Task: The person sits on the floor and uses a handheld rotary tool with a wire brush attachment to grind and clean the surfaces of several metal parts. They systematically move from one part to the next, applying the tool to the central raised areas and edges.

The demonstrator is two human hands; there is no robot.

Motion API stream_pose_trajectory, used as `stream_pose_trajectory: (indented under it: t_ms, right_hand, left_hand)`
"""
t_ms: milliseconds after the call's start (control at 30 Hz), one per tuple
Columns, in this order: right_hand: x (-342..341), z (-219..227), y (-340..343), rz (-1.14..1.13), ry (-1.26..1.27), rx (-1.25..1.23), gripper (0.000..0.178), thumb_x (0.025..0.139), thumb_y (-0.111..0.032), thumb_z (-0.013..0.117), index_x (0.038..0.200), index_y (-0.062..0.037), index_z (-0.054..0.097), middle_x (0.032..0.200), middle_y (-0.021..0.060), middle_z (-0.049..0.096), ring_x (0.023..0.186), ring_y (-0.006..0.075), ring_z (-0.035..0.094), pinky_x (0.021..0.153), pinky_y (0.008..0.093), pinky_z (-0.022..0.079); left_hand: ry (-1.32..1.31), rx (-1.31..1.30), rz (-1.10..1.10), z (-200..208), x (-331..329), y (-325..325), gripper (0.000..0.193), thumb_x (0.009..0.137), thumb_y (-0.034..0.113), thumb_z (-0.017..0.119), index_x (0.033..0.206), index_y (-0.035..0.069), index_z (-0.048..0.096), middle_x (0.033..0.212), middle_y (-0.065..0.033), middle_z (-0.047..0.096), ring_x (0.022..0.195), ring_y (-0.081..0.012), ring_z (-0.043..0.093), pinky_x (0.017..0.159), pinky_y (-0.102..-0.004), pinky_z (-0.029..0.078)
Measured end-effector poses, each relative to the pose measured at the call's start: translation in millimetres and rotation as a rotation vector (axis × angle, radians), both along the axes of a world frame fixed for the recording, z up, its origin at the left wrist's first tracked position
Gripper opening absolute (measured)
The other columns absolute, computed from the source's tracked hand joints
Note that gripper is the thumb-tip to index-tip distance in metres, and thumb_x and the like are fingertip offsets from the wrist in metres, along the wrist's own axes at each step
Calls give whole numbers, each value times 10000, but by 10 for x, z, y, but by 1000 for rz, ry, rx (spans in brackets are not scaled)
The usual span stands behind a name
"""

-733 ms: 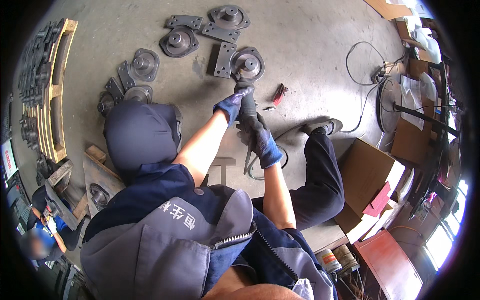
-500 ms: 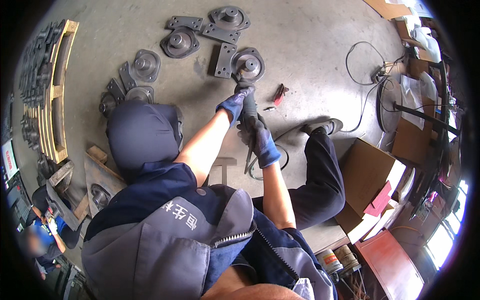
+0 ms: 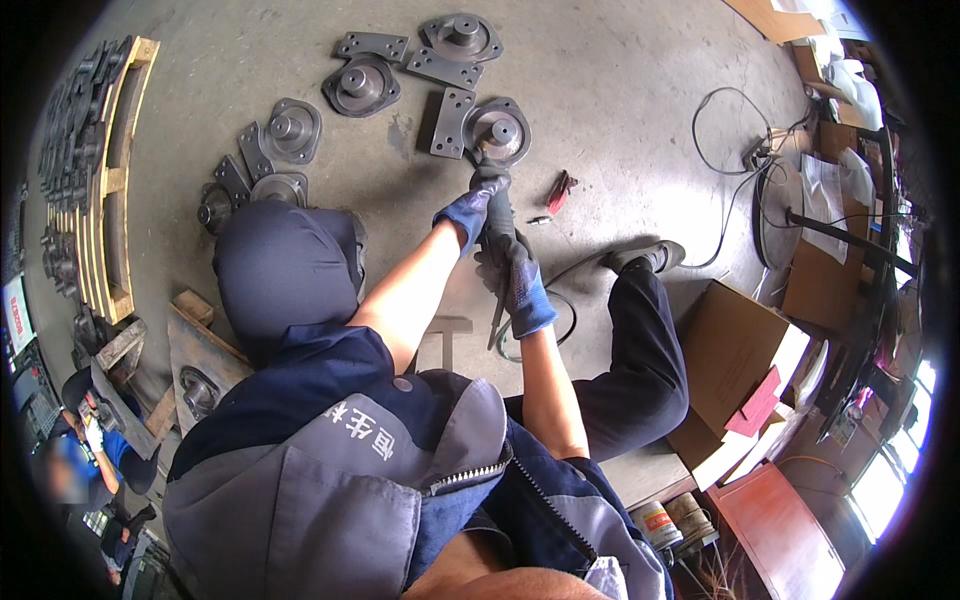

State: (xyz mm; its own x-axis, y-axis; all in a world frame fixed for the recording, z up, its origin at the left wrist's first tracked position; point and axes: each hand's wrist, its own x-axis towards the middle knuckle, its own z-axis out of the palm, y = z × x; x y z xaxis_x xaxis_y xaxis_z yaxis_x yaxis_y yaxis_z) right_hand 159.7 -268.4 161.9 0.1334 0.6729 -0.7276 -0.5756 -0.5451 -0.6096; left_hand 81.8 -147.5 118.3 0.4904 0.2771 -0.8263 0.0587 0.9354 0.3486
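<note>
Both of my hands wear blue and dark gloves and grip one long, dark die grinder (image 3: 498, 214). My left hand (image 3: 466, 212) is closed around its front part, farther from me. Closer to my body, my right hand (image 3: 528, 290) wraps the rear of the body. The grinder's tip reaches the near edge of a grey metal flange (image 3: 500, 132) with a round central boss; whether it touches cannot be made out. A flat plate with holes (image 3: 455, 122) sits against the flange's left side. A dark cord (image 3: 572, 318) loops on the floor beside my right hand.
Several similar flange parts (image 3: 360, 85) lie on the floor ahead and left. Red-handled pliers (image 3: 562, 190) lie right of the grinder. A pallet of metal parts (image 3: 118, 200) stands left, a cardboard box (image 3: 735, 350) right. Another person (image 3: 95, 450) works at far left.
My hands and the grinder hold nearly the same place at the flange's edge. At far left, the other person's arm and body have shifted slightly.
</note>
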Motion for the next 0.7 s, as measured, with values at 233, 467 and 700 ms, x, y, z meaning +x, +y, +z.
stream_pose_trajectory:
  t_ms: [233,467,700]
  right_hand:
    - [-23,-65,-26,-22,-21,10,466,897,-368,466,1253,-67,471,861,116,627,627,185,596,479,274,452]
    - [10,-40,4,-22,-25,-1,488,885,-375,481,1262,-66,471,855,115,625,614,184,596,475,273,460]
    - [3,-12,59,-20,-16,5,496,876,-395,501,1235,-54,478,850,113,621,611,181,592,475,269,456]
  left_hand:
    - [-9,-36,31,-5,21,-6,571,895,582,506,1199,105,579,1062,-53,639,988,-154,576,926,-305,400]
    - [-28,-26,46,24,43,5,551,912,532,513,1214,73,562,1074,-72,632,984,-169,587,917,-291,429]
    - [-33,-17,76,-60,45,31,586,889,565,523,1199,70,573,1064,-91,648,996,-185,599,918,-305,436]
